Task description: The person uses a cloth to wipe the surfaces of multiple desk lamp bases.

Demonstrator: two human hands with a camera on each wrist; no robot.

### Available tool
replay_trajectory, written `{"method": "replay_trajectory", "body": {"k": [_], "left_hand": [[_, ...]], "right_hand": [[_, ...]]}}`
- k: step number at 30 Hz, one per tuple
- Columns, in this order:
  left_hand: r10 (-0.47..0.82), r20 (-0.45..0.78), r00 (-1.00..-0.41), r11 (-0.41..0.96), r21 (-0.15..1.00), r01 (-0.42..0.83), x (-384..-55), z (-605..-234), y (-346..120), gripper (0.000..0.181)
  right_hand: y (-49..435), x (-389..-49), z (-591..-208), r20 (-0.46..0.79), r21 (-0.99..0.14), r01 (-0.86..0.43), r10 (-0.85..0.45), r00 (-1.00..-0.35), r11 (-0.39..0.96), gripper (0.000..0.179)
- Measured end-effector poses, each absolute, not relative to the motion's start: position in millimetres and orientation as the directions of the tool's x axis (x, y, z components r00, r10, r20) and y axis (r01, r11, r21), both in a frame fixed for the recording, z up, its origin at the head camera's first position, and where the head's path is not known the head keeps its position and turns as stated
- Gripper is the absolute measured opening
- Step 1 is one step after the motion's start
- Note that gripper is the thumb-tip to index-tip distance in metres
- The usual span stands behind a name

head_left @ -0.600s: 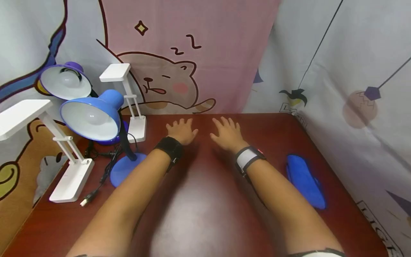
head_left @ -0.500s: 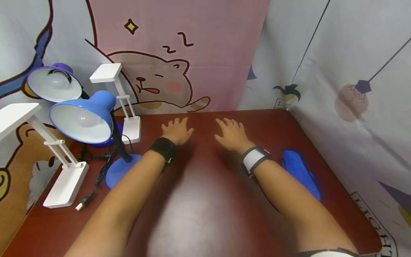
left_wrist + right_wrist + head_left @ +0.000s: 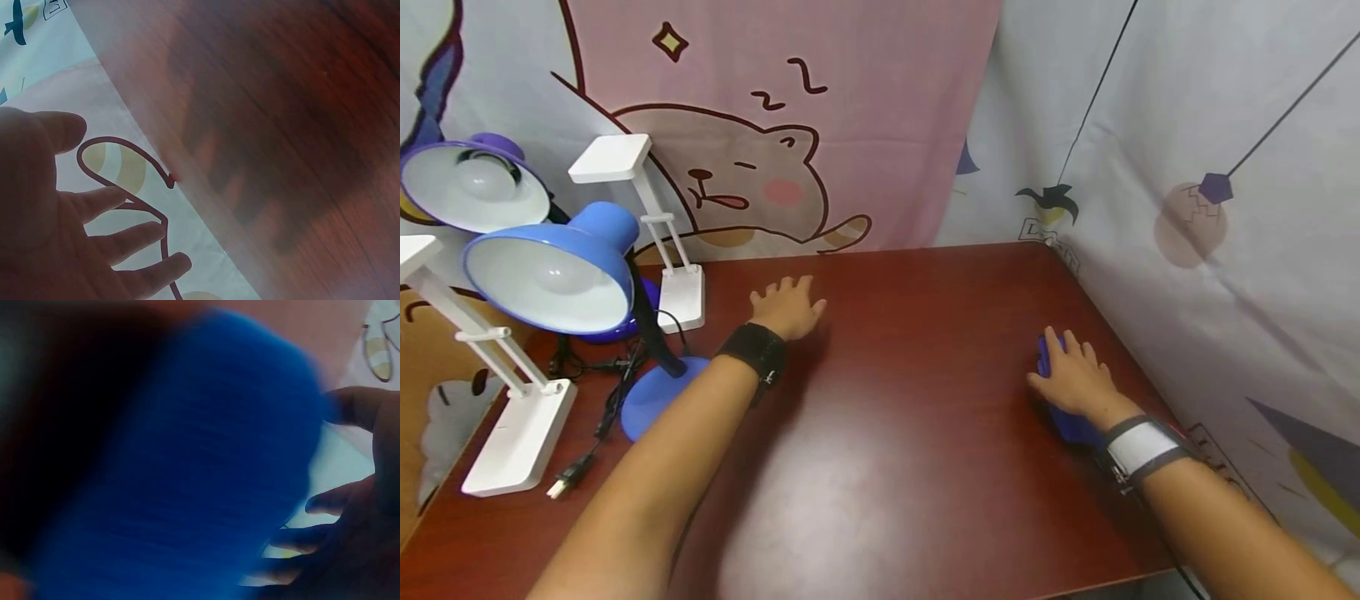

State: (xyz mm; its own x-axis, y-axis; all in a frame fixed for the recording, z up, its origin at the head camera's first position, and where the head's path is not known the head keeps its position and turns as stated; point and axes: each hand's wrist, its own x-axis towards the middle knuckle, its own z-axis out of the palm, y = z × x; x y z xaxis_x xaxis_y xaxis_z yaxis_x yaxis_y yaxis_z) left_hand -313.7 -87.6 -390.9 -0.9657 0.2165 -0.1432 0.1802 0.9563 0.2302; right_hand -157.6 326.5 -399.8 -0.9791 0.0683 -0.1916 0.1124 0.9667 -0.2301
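Over the back middle of the brown table (image 3: 887, 400), my left hand (image 3: 784, 310) is held with its fingers spread and nothing in it. Its shadow falls on the wood below, and the left wrist view shows the same bare, spread fingers (image 3: 140, 240). On the right side, my right hand (image 3: 1075, 379) is over a soft-looking blue case (image 3: 1073, 427) that lies on the table and is partly hidden beneath it. The blue case (image 3: 200, 450) fills much of the blurred right wrist view. Fingers and thumb are extended beside it there; whether they touch it I cannot tell.
At the left stand a blue desk lamp (image 3: 553, 271), a purple-rimmed lamp (image 3: 475, 185) and two white folding lamps (image 3: 520, 433) (image 3: 681, 296). A black cord with a plug (image 3: 571, 475) lies among them. Printed curtains (image 3: 895, 125) border the table's back and right.
My right hand has moved right, from the back middle of the table to over the blue case. The head view has turned right. My left hand stays spread over about the same spot.
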Motion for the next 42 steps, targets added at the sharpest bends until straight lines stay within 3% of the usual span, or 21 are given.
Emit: {"method": "replay_trajectory", "body": {"k": [10,14,17,21,27,30,32,35,37,39,42], "left_hand": [[0.23,-0.136,-0.964,0.955,0.224,0.196,-312.5,-399.3,-90.4,0.069],[0.315,-0.067,-0.947,0.929,0.225,0.293,-306.6,-394.8,-92.1,0.063],[0.458,0.017,-0.889,0.864,0.225,0.45,-290.2,-387.8,-103.9,0.057],[0.631,0.116,-0.767,0.734,0.231,0.639,-255.0,-382.5,-139.5,0.048],[0.649,0.323,-0.689,0.663,0.204,0.72,-206.5,-391.0,-212.7,0.019],[0.518,0.447,-0.729,0.75,0.172,0.638,-193.5,-397.8,-249.9,0.008],[0.379,0.452,-0.807,0.839,0.201,0.506,-189.0,-401.6,-271.5,0.016],[0.197,0.302,-0.933,0.924,0.261,0.28,-188.7,-408.8,-295.3,0.047],[0.152,0.144,-0.978,0.951,0.246,0.184,-190.8,-415.0,-303.9,0.069],[0.159,0.012,-0.987,0.96,0.232,0.157,-193.1,-421.1,-309.3,0.083],[0.181,-0.096,-0.979,0.962,0.225,0.156,-194.7,-426.4,-312.0,0.086]], "right_hand": [[331.6,-148.8,-437.4,-0.138,-0.255,0.056,0.02,-0.99,0.965,0.099],[335.0,-151.2,-437.0,-0.124,-0.254,0.037,0.005,-0.992,0.967,0.101],[332.6,-153.6,-433.9,-0.05,-0.242,-0.004,-0.016,-0.999,0.97,0.098],[324.4,-156.6,-427.3,0.044,-0.26,-0.068,-0.058,-0.997,0.963,0.094],[309.3,-160.9,-419.6,0.058,-0.284,-0.112,-0.099,-0.993,0.952,0.094],[304.5,-161.3,-419.2,0.032,-0.253,-0.113,-0.108,-0.994,0.961,0.095],[303.2,-161.5,-419.8,-0.005,-0.231,-0.101,-0.105,-0.994,0.968,0.097],[302.0,-162.5,-420.5,-0.045,-0.206,-0.091,-0.102,-0.994,0.974,0.102],[301.2,-164.2,-421.4,-0.05,-0.196,-0.096,-0.108,-0.993,0.976,0.104],[300.0,-166.6,-423.0,-0.026,-0.183,-0.116,-0.123,-0.992,0.976,0.103],[297.1,-170.6,-426.6,0.027,-0.16,-0.152,-0.15,-0.988,0.975,0.099]]}}
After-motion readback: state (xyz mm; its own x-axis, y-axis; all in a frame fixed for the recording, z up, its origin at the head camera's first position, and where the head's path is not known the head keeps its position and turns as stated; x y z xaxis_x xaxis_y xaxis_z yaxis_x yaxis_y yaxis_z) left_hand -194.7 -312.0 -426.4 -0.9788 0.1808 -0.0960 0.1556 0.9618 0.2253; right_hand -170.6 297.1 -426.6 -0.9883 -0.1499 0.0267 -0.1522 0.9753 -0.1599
